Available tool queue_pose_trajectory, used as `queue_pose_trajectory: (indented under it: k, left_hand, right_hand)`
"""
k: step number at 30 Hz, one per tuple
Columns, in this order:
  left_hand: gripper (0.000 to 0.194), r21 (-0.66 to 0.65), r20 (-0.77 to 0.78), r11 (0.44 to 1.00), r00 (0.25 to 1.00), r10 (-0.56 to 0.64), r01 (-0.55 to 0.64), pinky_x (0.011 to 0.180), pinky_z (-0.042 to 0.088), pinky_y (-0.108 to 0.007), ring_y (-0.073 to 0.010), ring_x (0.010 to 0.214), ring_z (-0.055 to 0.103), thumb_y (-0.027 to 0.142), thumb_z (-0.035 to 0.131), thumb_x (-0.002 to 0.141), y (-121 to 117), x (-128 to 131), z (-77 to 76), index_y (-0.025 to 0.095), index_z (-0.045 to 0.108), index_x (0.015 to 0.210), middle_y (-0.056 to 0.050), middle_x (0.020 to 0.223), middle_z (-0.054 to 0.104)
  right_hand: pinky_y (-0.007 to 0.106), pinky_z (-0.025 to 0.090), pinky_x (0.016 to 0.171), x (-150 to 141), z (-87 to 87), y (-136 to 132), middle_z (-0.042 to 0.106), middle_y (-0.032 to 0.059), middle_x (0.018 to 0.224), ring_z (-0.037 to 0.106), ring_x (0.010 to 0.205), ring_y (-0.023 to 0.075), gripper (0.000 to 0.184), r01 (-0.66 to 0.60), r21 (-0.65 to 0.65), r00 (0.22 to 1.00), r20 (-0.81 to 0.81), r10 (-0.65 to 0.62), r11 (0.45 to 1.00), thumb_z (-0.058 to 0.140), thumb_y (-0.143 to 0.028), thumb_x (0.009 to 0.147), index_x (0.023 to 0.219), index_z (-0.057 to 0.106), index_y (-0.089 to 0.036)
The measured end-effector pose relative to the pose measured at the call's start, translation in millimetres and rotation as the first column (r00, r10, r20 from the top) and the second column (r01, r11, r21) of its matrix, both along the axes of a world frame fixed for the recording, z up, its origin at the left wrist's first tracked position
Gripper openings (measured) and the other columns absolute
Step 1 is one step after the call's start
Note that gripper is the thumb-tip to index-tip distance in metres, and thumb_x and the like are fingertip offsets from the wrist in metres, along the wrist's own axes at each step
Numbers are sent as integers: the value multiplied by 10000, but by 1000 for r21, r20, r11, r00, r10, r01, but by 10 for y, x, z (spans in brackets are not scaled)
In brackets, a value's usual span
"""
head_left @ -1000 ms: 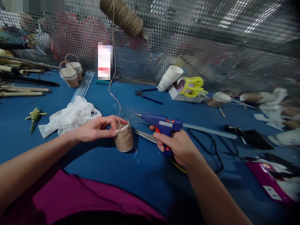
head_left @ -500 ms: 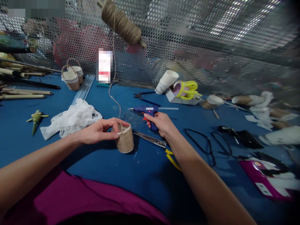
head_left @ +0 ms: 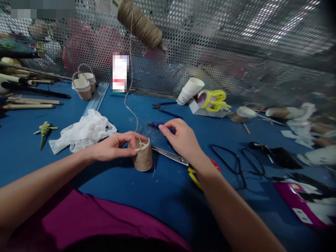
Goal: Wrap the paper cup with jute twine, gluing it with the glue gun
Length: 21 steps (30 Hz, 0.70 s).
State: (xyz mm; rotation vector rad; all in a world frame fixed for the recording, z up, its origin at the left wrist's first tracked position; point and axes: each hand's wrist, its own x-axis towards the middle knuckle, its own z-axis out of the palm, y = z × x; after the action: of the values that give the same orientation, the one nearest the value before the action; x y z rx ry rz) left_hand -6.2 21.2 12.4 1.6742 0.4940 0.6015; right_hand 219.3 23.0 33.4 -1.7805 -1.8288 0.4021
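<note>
Head view: your L hand (head_left: pixel 118 146) has the twine-wrapped cup (head_left: pixel 143 160), thumb outside at the rim, fingers narrow around the mouth's L side. Cup's mouth is up, just in front of you on the blue table (head_left: pixel 162 203), approx. mid-view; can't tell if its base is flat on the tbl. Twine (head_left: pixel 131 66) runs from the spool (head_left: pixel 140 24) at top down to your L fingers & the cup.

Your R hand (head_left: pixel 183 140) is over the blue glue gun (head_left: pixel 156 124), thumb & forefinger tips close tog.; most of the gun's hidden, so can't tell if you've got a grip. Nozzle pts L, beyond the cup.

Scissors (head_left: pixel 172 155) lie betw. cup & R wrist, blades twd the cup. Pliers (head_left: pixel 168 108) are behind the gun. White cloth (head_left: pixel 84 133) is nr your L wrist, far side; two small baskets (head_left: pixel 82 90) stand farther back.
</note>
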Motion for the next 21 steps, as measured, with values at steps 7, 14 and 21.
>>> queue_pose_trajectory:
  k: [7,14,21]
  left_hand:
    - [92,101,-30,994,998,50,-47,774,437,-297,-144,822,519,211,559,800,7,3,-24,144,535,740,-26,826,546]
    - [120,-82,10,996,1000,29,-28,762,439,-305,-158,883,544,212,564,815,-3,5,-6,127,542,734,-96,1083,577]
    - [133,-271,101,963,995,21,8,901,398,-403,-224,1067,538,220,597,808,-42,17,18,127,567,718,-113,1241,545]
  right_hand:
    - [356,400,900,-479,210,-207,580,110,1054,541,1033,189,175,-466,-105,862,-280,423,879,589,-315,792,696,568,-170]
    - [356,422,860,-306,173,-220,625,59,969,584,942,174,156,-344,38,829,-456,323,938,612,-283,756,651,555,-183]
    - [307,468,736,-97,120,-350,664,30,808,590,762,149,126,-206,-13,830,-532,167,979,640,-317,737,724,611,-196]
